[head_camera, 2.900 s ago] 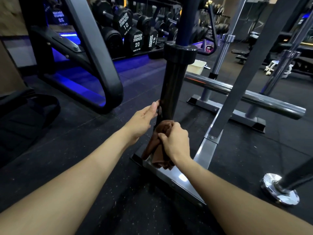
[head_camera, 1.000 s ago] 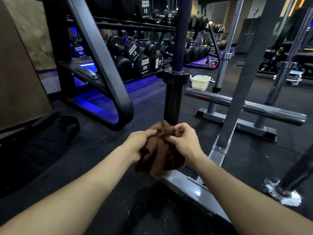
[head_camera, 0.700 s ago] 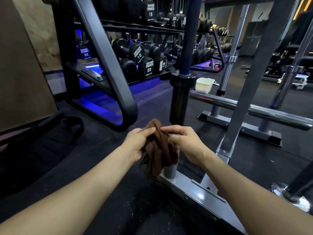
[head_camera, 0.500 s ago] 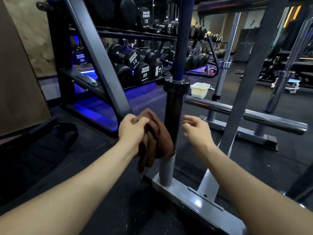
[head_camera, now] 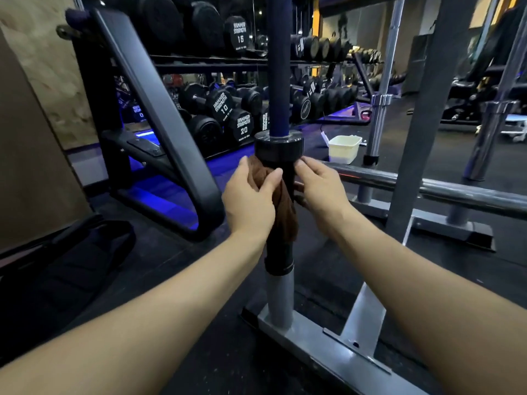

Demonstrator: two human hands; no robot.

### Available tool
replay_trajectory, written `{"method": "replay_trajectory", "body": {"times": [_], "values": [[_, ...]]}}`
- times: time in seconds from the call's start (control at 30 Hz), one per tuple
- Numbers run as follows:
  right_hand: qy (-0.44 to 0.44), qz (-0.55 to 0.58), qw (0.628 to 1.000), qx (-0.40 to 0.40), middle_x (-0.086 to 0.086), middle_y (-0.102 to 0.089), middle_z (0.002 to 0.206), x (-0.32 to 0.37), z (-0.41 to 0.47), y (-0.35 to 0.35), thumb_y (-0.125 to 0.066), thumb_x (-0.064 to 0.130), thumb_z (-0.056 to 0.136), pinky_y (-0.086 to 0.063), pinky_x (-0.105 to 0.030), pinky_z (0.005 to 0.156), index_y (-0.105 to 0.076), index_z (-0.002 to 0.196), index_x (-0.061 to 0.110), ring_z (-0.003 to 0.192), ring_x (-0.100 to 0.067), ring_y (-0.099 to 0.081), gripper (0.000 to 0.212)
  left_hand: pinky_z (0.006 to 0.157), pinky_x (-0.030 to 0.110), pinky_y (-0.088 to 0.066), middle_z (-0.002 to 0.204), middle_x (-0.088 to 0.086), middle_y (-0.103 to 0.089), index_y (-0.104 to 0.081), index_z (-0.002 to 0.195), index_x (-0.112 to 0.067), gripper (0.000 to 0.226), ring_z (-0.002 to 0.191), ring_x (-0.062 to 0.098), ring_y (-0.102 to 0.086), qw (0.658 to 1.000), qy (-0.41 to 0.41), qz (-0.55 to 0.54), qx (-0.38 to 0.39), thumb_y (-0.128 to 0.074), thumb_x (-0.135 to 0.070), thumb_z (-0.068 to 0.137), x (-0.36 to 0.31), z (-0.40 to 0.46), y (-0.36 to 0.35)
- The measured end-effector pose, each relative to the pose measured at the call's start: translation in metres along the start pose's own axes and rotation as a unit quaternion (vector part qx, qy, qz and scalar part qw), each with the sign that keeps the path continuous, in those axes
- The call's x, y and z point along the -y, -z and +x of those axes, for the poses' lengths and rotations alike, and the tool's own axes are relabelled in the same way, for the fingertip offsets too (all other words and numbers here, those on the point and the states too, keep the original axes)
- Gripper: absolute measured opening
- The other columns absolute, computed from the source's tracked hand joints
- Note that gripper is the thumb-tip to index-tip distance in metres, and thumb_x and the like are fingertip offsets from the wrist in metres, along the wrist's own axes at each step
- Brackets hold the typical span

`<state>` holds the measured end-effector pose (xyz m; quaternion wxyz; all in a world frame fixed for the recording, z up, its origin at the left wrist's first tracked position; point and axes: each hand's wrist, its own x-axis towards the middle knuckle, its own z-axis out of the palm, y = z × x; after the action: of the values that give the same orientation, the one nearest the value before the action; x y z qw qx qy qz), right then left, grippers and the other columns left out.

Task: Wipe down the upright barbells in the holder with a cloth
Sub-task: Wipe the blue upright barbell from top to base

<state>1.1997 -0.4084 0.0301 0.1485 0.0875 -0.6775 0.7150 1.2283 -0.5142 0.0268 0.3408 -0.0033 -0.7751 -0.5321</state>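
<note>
A: The barbell [head_camera: 281, 212] stands upright in the holder [head_camera: 322, 342], its black sleeve seated in the grey socket tube. What has changed?

B: Half a second back the cloth [head_camera: 281, 208] was bunched in the left hand [head_camera: 247, 201] off to the sleeve's left, low down. Now it sits against the sleeve just under the collar [head_camera: 279, 148], and both hands have come up with it.

A: And the fingers?

B: The left hand grips the cloth and presses it to the sleeve, thumb laid across the front. The right hand [head_camera: 320, 189] has fingers curled round the sleeve's right side, holding the bar — whether they also catch the cloth is hidden.

A: Meaning?

B: Probably a fresh pass starting from the top of the sleeve, downward.

A: Room to move?

B: The collar's rim blocks the way up; below, the sleeve runs free to its lip above the socket. A slanted grey post [head_camera: 427, 124] stands right of the barbell, a black frame [head_camera: 159, 124] left — both apart from the hands.
</note>
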Motion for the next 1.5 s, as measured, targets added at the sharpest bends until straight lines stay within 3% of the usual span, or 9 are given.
{"method": "replay_trajectory", "body": {"times": [0.07, 0.17, 0.33, 0.57, 0.87, 1.03, 1.2, 1.33, 1.5], "values": [[0.013, 0.020, 1.000, 0.009, 0.000, -0.068, 0.087, -0.006, 0.005, 0.000, -0.053, 0.029, 0.090, -0.046, -0.037, 0.077, -0.070, 0.084, 0.018, 0.083, -0.016, -0.056, 0.022, 0.095, 0.032, -0.043, 0.111, 0.004, -0.067, -0.059, 0.120, -0.008, 0.043, 0.106, 0.019, -0.060, 1.000, -0.019, 0.011, 0.002, -0.067, -0.032, 0.085, 0.001, 0.003, -0.004], [0.032, 0.032, 0.999, 0.012, 0.002, -0.072, 0.100, -0.014, 0.003, -0.002, -0.053, 0.032, 0.090, -0.049, -0.046, 0.093, -0.072, 0.093, 0.031, 0.094, -0.015, -0.063, 0.019, 0.096, 0.034, -0.043, 0.116, 0.005, -0.066, -0.055, 0.128, -0.010, 0.048, 0.109, 0.020, -0.060, 0.998, -0.024, 0.050, 0.011, -0.066, -0.030, 0.086, 0.014, -0.004, -0.007], [0.031, 0.033, 0.999, 0.005, 0.002, -0.070, 0.114, -0.020, 0.002, -0.002, -0.057, 0.054, 0.073, -0.047, -0.048, 0.101, -0.064, 0.122, 0.024, 0.111, -0.016, -0.063, 0.058, 0.085, 0.040, -0.050, 0.095, 0.005, -0.073, -0.068, 0.098, -0.017, 0.019, 0.095, 0.024, -0.066, 0.993, 0.015, 0.109, 0.052, -0.069, -0.029, 0.084, 0.031, -0.017, 0.001], [0.014, 0.106, 0.994, 0.021, -0.003, -0.065, 0.121, -0.029, 0.003, 0.008, -0.057, 0.011, 0.094, -0.045, -0.034, 0.104, -0.060, 0.126, 0.008, 0.111, -0.010, -0.061, 0.032, 0.081, 0.040, -0.049, 0.088, -0.002, -0.071, -0.068, 0.094, -0.023, 0.033, 0.091, 0.026, -0.064, 0.990, -0.042, 0.131, -0.044, -0.069, -0.051, 0.076, -0.011, 0.003, 0.004], [0.006, 0.116, 0.993, 0.019, 0.006, -0.068, 0.106, -0.022, -0.002, 0.004, -0.056, 0.009, 0.095, -0.048, -0.027, 0.098, -0.065, 0.117, 0.018, 0.102, -0.006, -0.062, 0.026, 0.078, 0.042, -0.053, 0.078, -0.004, -0.071, -0.071, 0.084, -0.021, 0.041, 0.086, 0.025, -0.067, 0.997, 0.008, 0.074, 0.016, -0.069, -0.057, 0.064, -0.013, 0.012, 0.009], [-0.006, 0.132, 0.991, 0.021, 0.003, -0.069, 0.102, -0.024, -0.002, 0.007, -0.054, 0.010, 0.096, -0.050, -0.024, 0.090, -0.067, 0.102, 0.029, 0.096, -0.008, -0.064, 0.024, 0.092, 0.042, -0.044, 0.110, 0.010, -0.062, -0.055, 0.106, -0.009, 0.054, 0.104, 0.030, -0.056, 0.994, 0.007, 0.106, 0.009, -0.077, -0.043, 0.071, -0.015, -0.005, -0.014], [0.011, 0.120, 0.993, 0.018, 0.002, -0.067, 0.109, -0.029, 0.001, 0.007, -0.055, 0.009, 0.095, -0.048, -0.026, 0.096, -0.067, 0.111, 0.021, 0.101, -0.007, -0.062, 0.023, 0.070, 0.023, -0.046, 0.078, -0.005, -0.063, -0.060, 0.087, -0.019, 0.019, 0.071, 0.011, -0.058, 0.996, 0.002, 0.043, 0.084, -0.072, -0.033, 0.081, 0.002, 0.017, 0.001], [0.023, 0.102, 0.994, 0.013, 0.007, -0.067, 0.107, -0.028, 0.000, 0.005, -0.055, 0.008, 0.095, -0.049, -0.019, 0.092, -0.064, 0.121, 0.013, 0.096, 0.000, -0.062, 0.028, 0.088, 0.034, -0.051, 0.103, 0.012, -0.063, -0.063, 0.092, -0.022, 0.034, 0.084, 0.020, -0.061, 0.992, 0.052, 0.002, 0.118, -0.070, -0.051, 0.074, 0.003, 0.021, 0.007], [0.024, 0.091, 0.995, 0.021, 0.025, -0.066, 0.086, -0.028, -0.001, 0.008, -0.053, 0.009, 0.096, -0.047, -0.007, 0.075, -0.063, 0.104, 0.035, 0.079, 0.013, -0.062, 0.029, 0.103, 0.035, -0.037, 0.113, 0.010, -0.031, -0.050, 0.113, -0.004, 0.041, 0.109, 0.029, -0.045, 0.994, 0.067, 0.071, 0.052, -0.058, -0.038, 0.090, -0.016, -0.006, -0.018]]}}
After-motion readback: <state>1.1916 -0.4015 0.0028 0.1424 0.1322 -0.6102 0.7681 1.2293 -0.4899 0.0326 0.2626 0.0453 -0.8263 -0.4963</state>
